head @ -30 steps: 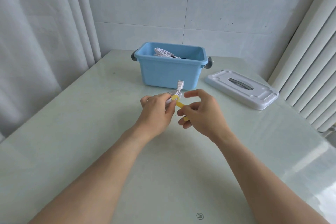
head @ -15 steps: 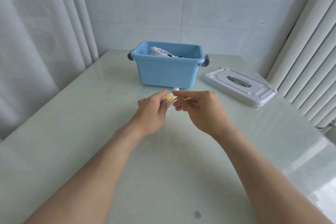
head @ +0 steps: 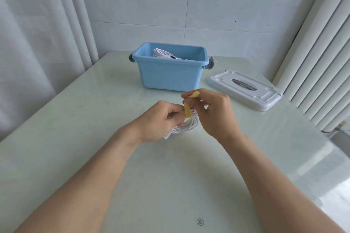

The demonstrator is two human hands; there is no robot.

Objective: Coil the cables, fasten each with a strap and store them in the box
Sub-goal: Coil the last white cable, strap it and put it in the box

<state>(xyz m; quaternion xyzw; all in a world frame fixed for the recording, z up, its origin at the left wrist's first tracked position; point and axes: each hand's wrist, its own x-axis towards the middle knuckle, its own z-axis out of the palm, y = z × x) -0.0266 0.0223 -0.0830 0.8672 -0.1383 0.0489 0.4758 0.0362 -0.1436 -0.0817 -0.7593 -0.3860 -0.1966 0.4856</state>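
Pale tiled walls [head: 217, 2] are closing in the corner of the room, with light pleated curtains [head: 37, 34] hanging down the left side and a matching set [head: 322, 58] falling along the right. Beneath them a glossy, pale green desk [head: 85, 138] is filling most of the view, catching soft reflections near its right edge. Toward the far end of the desk a blue box [head: 169, 75] is standing open, with grey latches at its ends and a white coiled cable [head: 162, 55] lying inside it. Just to the right of the box, a white lid [head: 244, 89] is lying flat on the desk. In front of the box, above the middle of the desk, the left hand [head: 159, 121] is curling its fingers around a coiled white cable [head: 187, 125], holding the bundle. The right hand [head: 214, 111] is pinching the upper end of a yellow strap [head: 188, 106] between thumb and fingers, the strap running down across the coil, right against the left thumb.
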